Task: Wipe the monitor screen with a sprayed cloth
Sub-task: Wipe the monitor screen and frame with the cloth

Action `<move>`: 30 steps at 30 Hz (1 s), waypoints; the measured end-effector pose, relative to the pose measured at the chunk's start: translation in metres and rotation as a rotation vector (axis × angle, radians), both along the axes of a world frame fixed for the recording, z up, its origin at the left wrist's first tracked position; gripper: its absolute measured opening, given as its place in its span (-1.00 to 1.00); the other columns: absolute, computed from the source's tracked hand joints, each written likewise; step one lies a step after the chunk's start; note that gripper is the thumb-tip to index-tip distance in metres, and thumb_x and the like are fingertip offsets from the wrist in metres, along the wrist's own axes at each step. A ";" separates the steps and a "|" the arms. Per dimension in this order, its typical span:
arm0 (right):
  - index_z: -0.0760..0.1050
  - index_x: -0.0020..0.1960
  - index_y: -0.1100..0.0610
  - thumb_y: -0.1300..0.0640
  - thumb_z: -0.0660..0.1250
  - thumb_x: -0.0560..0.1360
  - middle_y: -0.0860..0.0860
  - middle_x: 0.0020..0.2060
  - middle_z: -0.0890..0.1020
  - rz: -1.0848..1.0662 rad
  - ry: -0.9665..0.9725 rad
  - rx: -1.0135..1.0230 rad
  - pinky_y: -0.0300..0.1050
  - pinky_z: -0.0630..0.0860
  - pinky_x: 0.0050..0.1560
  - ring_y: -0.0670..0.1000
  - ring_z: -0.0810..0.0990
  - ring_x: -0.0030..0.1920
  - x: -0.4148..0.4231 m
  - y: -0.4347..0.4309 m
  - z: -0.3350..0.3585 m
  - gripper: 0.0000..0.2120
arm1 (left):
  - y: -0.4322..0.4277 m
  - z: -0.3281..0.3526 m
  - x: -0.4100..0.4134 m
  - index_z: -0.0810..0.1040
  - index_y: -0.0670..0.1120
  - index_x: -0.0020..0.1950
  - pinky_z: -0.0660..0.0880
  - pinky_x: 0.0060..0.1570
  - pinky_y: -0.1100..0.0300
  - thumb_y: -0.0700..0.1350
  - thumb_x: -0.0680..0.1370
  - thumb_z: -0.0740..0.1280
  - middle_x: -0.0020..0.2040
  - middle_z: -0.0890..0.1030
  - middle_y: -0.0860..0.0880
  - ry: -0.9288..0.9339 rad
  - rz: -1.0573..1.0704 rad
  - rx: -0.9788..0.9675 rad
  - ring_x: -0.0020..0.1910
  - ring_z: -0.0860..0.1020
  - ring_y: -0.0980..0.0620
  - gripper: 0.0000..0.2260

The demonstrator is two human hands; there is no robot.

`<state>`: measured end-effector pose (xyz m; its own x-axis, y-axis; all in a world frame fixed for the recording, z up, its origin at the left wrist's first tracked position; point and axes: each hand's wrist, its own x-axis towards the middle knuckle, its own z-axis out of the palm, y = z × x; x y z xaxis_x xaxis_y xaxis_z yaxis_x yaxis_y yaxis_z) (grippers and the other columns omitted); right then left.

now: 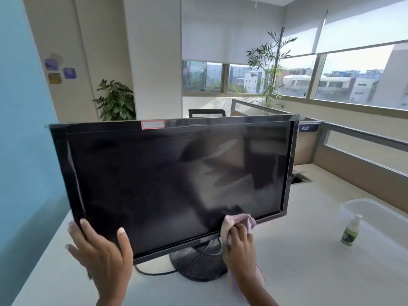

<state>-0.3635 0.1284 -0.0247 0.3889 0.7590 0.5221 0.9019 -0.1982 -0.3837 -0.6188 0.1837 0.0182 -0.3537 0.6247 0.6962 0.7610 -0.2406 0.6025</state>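
A black monitor (154, 177) stands on a round base on the white desk, its dark screen off and tilted slightly. My left hand (101, 255) grips the monitor's lower left corner, thumb on the screen's front. My right hand (239, 248) holds a pink cloth (231, 221) pressed against the bottom edge of the screen, right of centre. Part of the cloth hangs down under my wrist. A small spray bottle (351, 230) with a white nozzle and green label stands on the desk to the right, apart from both hands.
A clear plastic tub (375, 208) sits just behind the spray bottle. A black cable (154, 272) loops around the monitor base (196, 266). A cable opening (299, 180) lies in the desk behind the monitor. Desk partitions, a chair and plants stand beyond.
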 end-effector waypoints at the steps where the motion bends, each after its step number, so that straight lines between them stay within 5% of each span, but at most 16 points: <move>1: 0.53 -0.21 0.25 0.35 0.45 -0.05 0.18 -0.24 0.58 0.025 -0.010 -0.009 -0.03 0.51 -0.44 0.22 0.50 -0.41 -0.011 -0.001 0.000 -0.60 | -0.004 -0.002 -0.004 0.06 -0.40 0.39 0.09 0.30 -0.40 0.05 0.49 0.04 0.37 0.16 -0.49 -0.063 -0.024 -0.038 0.34 0.16 -0.44 -0.35; 6: 0.57 -0.19 0.23 0.32 0.49 -0.08 0.14 -0.24 0.61 0.146 -0.109 -0.049 -0.11 0.49 -0.49 0.17 0.53 -0.41 -0.061 -0.003 0.005 -0.55 | -0.016 -0.013 -0.020 0.12 -0.40 0.37 0.19 0.32 -0.32 0.04 0.49 -0.02 0.33 0.30 -0.43 -0.281 -0.174 -0.145 0.29 0.28 -0.42 -0.39; 11: 0.57 -0.18 0.20 0.25 0.51 -0.09 0.12 -0.25 0.60 0.273 -0.154 -0.100 -0.15 0.50 -0.48 0.12 0.55 -0.39 -0.104 -0.002 0.005 -0.54 | -0.019 -0.032 -0.032 0.16 -0.19 0.44 0.26 0.35 -0.04 -0.06 0.63 -0.04 0.42 0.29 -0.21 -0.511 -0.292 -0.212 0.39 0.30 -0.18 -0.60; 15: 0.55 -0.20 0.12 0.15 0.50 -0.12 0.04 -0.25 0.58 0.386 -0.184 -0.118 -0.24 0.49 -0.46 0.05 0.54 -0.38 -0.139 0.000 0.005 -0.53 | -0.018 -0.035 -0.042 0.23 -0.10 0.42 0.22 0.29 0.16 0.01 0.61 -0.09 0.40 0.35 -0.12 -0.618 -0.345 -0.241 0.38 0.32 -0.08 -0.58; 23: 0.56 -0.11 0.02 -0.03 0.50 -0.08 -0.05 -0.19 0.59 0.551 -0.255 -0.200 -0.33 0.48 -0.45 -0.06 0.55 -0.31 -0.207 0.005 0.006 -0.47 | -0.013 -0.034 -0.055 0.29 -0.04 0.39 0.32 0.34 -0.02 0.00 0.63 -0.09 0.36 0.42 -0.10 -0.671 -0.432 -0.354 0.32 0.38 -0.09 -0.62; 27: 0.38 0.24 0.13 0.14 0.28 0.33 0.09 0.18 0.43 0.648 -0.207 -0.326 -0.06 0.53 0.00 0.14 0.44 0.08 -0.224 0.011 0.004 -0.53 | -0.007 -0.032 -0.060 0.35 -0.01 0.34 0.36 0.32 -0.09 0.01 0.62 -0.08 0.31 0.47 -0.12 -0.742 -0.471 -0.460 0.28 0.43 -0.11 -0.62; 30: 0.33 0.24 0.14 0.21 0.18 0.38 0.09 0.23 0.33 0.703 -0.142 -0.350 0.04 0.50 0.00 0.18 0.38 0.14 -0.218 0.013 0.015 -0.58 | -0.005 -0.026 -0.065 0.40 -0.02 0.31 0.35 0.33 -0.12 0.07 0.60 -0.07 0.29 0.49 -0.13 -0.770 -0.503 -0.498 0.28 0.44 -0.10 -0.59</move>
